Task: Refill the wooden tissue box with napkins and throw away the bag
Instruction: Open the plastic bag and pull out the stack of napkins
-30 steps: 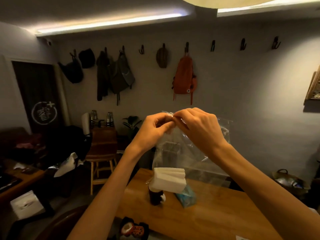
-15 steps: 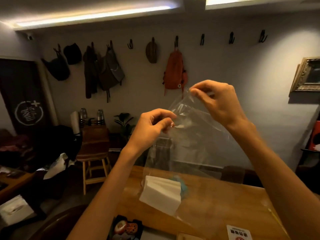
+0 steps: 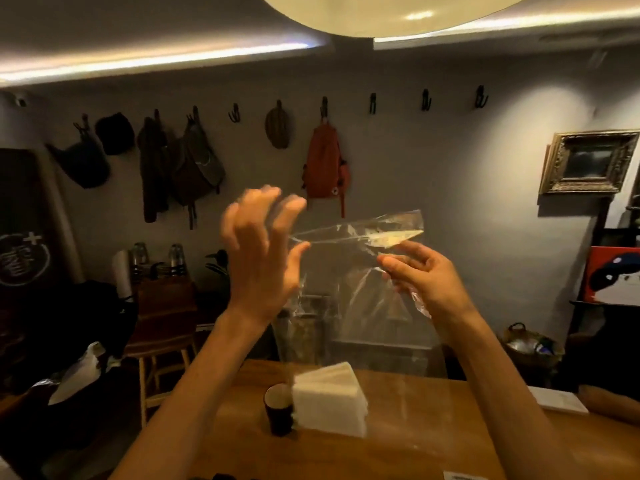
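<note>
A clear plastic bag hangs in the air above the wooden table. My right hand pinches its upper right side. My left hand is blurred, fingers spread, just left of the bag's mouth and holding nothing. A white stack of napkins sits low in the bag, resting on the table. The wooden tissue box is not in sight.
A dark cup stands on the table touching the napkins' left side. A wooden stool is off the table's far left. A basket sits on the floor at the right. Bags and coats hang on the wall.
My left hand has let go of the bag's mouth and opened its fingers. My right hand has dropped lower and further right with the bag. The napkin stack now rests on the table.
</note>
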The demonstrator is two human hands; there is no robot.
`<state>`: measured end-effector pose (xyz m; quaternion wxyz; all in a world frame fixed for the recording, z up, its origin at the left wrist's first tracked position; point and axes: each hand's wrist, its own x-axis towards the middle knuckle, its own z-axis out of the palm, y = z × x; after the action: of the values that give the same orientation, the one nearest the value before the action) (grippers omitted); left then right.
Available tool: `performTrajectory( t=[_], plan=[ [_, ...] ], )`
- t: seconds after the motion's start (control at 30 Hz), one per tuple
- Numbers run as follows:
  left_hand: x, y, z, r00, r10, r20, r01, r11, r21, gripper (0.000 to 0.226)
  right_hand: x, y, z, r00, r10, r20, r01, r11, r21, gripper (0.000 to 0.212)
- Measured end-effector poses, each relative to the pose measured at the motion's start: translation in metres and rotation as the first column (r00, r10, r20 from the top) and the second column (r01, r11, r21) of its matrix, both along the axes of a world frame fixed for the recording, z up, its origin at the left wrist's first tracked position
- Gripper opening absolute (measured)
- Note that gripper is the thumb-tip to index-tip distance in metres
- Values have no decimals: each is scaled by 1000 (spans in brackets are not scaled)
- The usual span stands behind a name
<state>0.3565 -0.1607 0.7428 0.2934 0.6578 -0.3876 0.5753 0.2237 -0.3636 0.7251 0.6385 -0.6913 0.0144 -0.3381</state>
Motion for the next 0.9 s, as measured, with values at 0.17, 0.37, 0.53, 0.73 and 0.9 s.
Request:
performTrajectory(
  t=[0.17, 0.37, 0.53, 0.73, 0.9],
  plan=[
    [35, -6, 11, 995, 42, 88, -78, 882, 465, 44, 7, 16, 14, 1000, -4, -4, 3, 963, -270, 34],
    [46, -22, 21, 999, 7, 41, -32, 765, 644, 41, -8, 7, 14, 999, 1, -46, -14, 960, -280, 37],
    [41, -36, 37, 989, -114, 91, 19, 718, 695, 11, -21, -4, 8, 998, -18, -55, 5, 975, -224, 37],
    [31, -27, 82, 892, -89, -444, 366, 719, 591, 27, -26, -4, -2, 997, -63, -50, 50, 972, -230, 37],
    [-7, -52, 82, 973, -192, -131, 229, 688, 689, 34, -24, 8, 3, 999, -35, -20, 29, 971, -236, 41]
  ],
)
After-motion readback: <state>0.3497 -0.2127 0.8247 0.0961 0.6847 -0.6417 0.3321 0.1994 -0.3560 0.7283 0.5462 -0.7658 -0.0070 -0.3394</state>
